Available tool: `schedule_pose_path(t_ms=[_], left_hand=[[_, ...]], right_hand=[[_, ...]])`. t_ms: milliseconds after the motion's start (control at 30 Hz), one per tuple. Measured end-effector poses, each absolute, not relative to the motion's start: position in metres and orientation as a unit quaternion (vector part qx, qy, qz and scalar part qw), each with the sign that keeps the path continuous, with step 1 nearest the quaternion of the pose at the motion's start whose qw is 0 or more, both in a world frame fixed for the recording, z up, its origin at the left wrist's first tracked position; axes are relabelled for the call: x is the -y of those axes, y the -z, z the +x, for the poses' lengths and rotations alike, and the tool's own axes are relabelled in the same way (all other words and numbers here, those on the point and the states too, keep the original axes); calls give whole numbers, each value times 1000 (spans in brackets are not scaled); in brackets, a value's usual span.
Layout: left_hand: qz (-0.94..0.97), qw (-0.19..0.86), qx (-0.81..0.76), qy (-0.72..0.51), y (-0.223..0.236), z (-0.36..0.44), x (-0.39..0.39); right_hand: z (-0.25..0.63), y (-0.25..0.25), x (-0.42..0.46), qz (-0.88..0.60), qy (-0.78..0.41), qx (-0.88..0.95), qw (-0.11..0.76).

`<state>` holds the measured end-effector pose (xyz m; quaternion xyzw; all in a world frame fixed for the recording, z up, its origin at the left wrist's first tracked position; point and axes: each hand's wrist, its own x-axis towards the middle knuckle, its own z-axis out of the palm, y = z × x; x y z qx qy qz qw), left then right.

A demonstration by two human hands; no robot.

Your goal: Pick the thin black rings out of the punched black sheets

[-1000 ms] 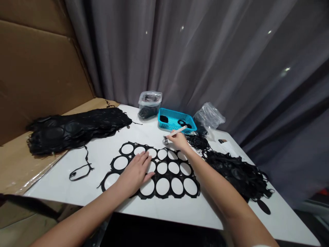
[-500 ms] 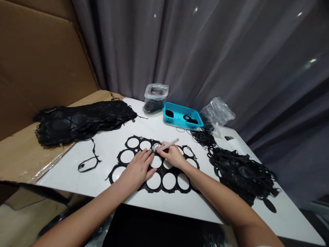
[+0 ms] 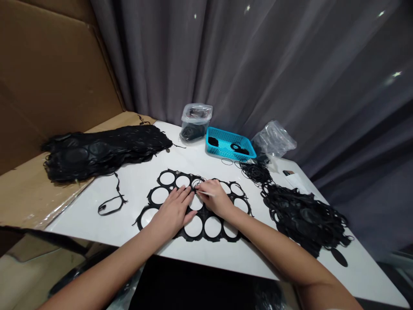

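A black rubber sheet [image 3: 203,227] with rows of large round holes lies flat on the white table. My left hand [image 3: 172,212] rests palm down on its left part, fingers stretched out. With its fingers pinched, my right hand [image 3: 217,199] grips a slim white pen-like tool [image 3: 207,193], held low over the upper middle of the sheet. Thin black rings [image 3: 197,183] show in the hole by my right fingertips. The tool's tip is hidden by my fingers.
A thick black stack of sheets [image 3: 106,150] lies left, near a loose black strip [image 3: 111,210]. Behind stand a clear tub [image 3: 196,114] and a blue basket [image 3: 227,137]. Thin rings [image 3: 257,173], tangled black scraps [image 3: 303,211] and a plastic bag [image 3: 274,140] sit right.
The white tool has tipped from pointing up and right to lying nearly level, as my right hand turned over. My left hand stays in place.
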<state>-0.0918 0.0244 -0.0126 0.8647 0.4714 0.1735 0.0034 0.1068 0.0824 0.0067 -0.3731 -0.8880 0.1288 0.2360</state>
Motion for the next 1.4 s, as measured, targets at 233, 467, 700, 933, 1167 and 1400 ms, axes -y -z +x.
schedule_pose_path(t_ms=[233, 467, 700, 933, 1167, 1400], left_hand=[[857, 24, -482, -181, 12, -91, -25], [858, 31, -478, -186, 13, -94, -24], [857, 28, -485, -173, 8, -90, -21], [826, -14, -514, -232, 9, -110, -22], [821, -13, -538, -191, 10, -123, -14], [819, -3, -541, -193, 12, -121, -13]], right_hand=[[131, -31, -164, -526, 51, 823, 209], [148, -40, -212, -630, -52, 720, 287], [160, -52, -214, -661, -67, 667, 337], [111, -40, -178, -578, -212, 716, 330], [65, -15, -115, -411, -388, 769, 299], [63, -15, -105, -392, -402, 773, 295]])
